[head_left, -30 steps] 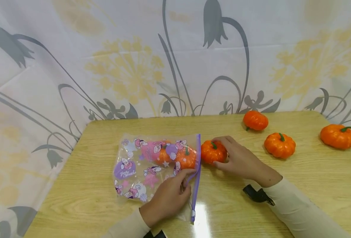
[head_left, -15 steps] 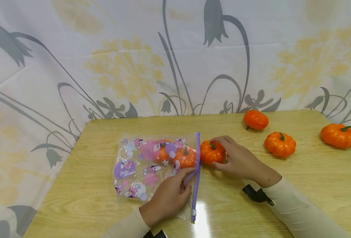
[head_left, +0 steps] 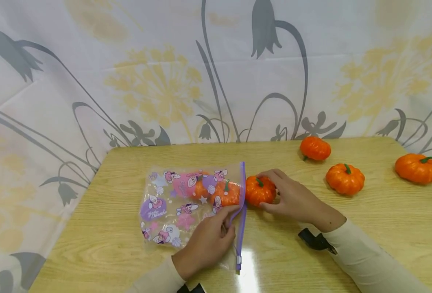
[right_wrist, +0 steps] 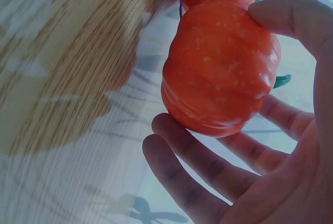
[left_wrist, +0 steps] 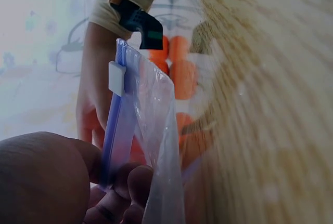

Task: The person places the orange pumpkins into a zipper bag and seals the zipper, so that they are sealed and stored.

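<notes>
Table [head_left: 102, 236] bears a clear printed bag [head_left: 184, 209], two pumpkins [head_left: 228, 196] inside. Left hand [head_left: 209, 242] pinches the purple edge [head_left: 242, 179]; right hand [head_left: 298, 200], thumb and fingers set wide apart, grips another orange pumpkin [head_left: 259, 194] at the bag's mouth.

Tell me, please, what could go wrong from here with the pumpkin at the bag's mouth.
The held pumpkin, in the right hand, could snag on the purple edge of the bag, which is right beside it. It might also jam against the inner pumpkin, lying just inside that edge. And if the left hand loses its pinch on the edge, the bag could fold or slide away.
</notes>
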`<move>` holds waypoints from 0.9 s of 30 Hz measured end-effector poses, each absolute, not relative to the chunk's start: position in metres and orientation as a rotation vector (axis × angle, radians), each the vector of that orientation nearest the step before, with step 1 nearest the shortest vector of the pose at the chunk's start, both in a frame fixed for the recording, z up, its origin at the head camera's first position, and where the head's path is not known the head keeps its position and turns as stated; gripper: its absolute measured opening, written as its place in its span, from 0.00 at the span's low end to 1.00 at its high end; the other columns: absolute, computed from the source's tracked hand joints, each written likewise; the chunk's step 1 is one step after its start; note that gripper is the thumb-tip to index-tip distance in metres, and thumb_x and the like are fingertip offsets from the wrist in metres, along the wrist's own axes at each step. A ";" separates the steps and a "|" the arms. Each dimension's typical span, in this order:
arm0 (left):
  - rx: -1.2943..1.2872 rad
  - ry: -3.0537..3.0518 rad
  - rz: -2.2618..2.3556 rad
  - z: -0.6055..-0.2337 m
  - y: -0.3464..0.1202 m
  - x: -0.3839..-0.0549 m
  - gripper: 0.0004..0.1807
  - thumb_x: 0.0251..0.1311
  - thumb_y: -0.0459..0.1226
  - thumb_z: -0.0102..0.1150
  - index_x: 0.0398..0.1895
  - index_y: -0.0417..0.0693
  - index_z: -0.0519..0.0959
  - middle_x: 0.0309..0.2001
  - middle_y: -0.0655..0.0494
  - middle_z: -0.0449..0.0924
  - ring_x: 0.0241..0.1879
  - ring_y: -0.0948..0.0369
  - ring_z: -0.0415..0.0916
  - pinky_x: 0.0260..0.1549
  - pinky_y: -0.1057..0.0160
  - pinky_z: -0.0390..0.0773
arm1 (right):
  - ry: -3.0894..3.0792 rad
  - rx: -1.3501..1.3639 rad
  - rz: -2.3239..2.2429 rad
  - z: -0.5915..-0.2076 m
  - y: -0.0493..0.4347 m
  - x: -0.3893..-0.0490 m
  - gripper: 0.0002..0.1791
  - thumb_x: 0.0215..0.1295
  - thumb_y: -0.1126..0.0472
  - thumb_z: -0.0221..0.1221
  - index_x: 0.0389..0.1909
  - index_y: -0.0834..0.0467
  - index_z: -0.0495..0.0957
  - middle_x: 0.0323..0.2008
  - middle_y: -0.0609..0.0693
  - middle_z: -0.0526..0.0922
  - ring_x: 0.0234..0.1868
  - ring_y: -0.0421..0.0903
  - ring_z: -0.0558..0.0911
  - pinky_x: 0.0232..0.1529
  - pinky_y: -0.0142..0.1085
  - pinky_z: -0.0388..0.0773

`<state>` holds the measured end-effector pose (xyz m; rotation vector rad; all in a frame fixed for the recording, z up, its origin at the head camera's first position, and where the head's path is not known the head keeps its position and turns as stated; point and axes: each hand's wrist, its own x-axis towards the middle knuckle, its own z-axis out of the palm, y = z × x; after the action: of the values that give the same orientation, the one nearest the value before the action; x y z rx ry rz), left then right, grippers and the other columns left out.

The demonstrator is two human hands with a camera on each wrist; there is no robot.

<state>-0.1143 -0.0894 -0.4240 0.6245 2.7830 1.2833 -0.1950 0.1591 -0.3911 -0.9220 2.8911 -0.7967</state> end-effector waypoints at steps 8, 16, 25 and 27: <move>0.607 2.797 1.322 -0.424 -0.090 -0.115 0.24 0.64 0.32 0.56 0.64 0.48 0.74 0.29 0.66 0.73 0.21 0.75 0.62 0.20 0.74 0.67 | 2.875 -0.970 -0.776 -0.392 0.160 -0.194 0.36 0.55 0.51 0.71 0.65 0.51 0.69 0.61 0.51 0.74 0.36 0.41 0.77 0.38 0.35 0.77; 0.591 2.781 1.348 -0.424 -0.089 -0.115 0.24 0.64 0.31 0.56 0.64 0.48 0.74 0.29 0.66 0.73 0.20 0.75 0.61 0.19 0.74 0.66 | 2.829 -1.000 -0.769 -0.391 0.161 -0.192 0.37 0.54 0.50 0.71 0.65 0.49 0.69 0.63 0.48 0.73 0.53 0.45 0.80 0.49 0.44 0.80; 0.619 2.800 1.377 -0.424 -0.089 -0.116 0.24 0.63 0.30 0.56 0.64 0.48 0.74 0.29 0.64 0.73 0.20 0.75 0.62 0.19 0.74 0.67 | 2.825 -1.040 -0.775 -0.390 0.158 -0.193 0.37 0.53 0.51 0.71 0.64 0.48 0.69 0.62 0.46 0.73 0.51 0.44 0.80 0.49 0.42 0.80; 0.619 2.798 1.378 -0.424 -0.089 -0.116 0.24 0.63 0.30 0.56 0.64 0.48 0.74 0.29 0.65 0.74 0.20 0.75 0.62 0.19 0.74 0.68 | 2.823 -1.053 -0.777 -0.390 0.157 -0.193 0.36 0.53 0.51 0.71 0.65 0.48 0.69 0.62 0.46 0.73 0.52 0.43 0.80 0.49 0.42 0.80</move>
<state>-0.1159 -0.0894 -0.4237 0.6189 2.7979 1.3776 -0.1926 0.1571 -0.3900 -1.0532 2.8231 -0.7766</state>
